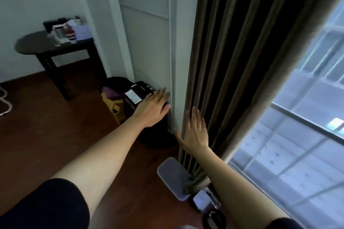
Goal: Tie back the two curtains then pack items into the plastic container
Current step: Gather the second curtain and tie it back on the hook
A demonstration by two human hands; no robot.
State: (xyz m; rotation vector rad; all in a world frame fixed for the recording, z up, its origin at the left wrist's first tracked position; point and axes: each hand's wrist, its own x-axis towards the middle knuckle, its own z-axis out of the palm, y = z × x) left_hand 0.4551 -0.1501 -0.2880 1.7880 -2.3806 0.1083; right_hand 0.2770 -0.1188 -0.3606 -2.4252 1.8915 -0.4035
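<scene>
A dark brown curtain (pixel 232 61) with plain vertical folds, white wall (pixel 149 42), reddish-brown wood floor (pixel 46 126), black table (pixel 46 46).

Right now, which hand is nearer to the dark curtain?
Right. The right hand lies flat against the dark curtain at its left edge; the left hand is apart, left of the white wall panel.

The top of the curtain (pixel 232 52) is cut off by the upper edge, and its hem is bunched over the grey lid (pixel 172 176), part of which is covered. The items on the table (pixel 37 44) are too blurred to be identified. The small objects (pixel 206 202) on the floor are partly hidden behind the right forearm. Both upper arms are cut off by the lower edge.
</scene>
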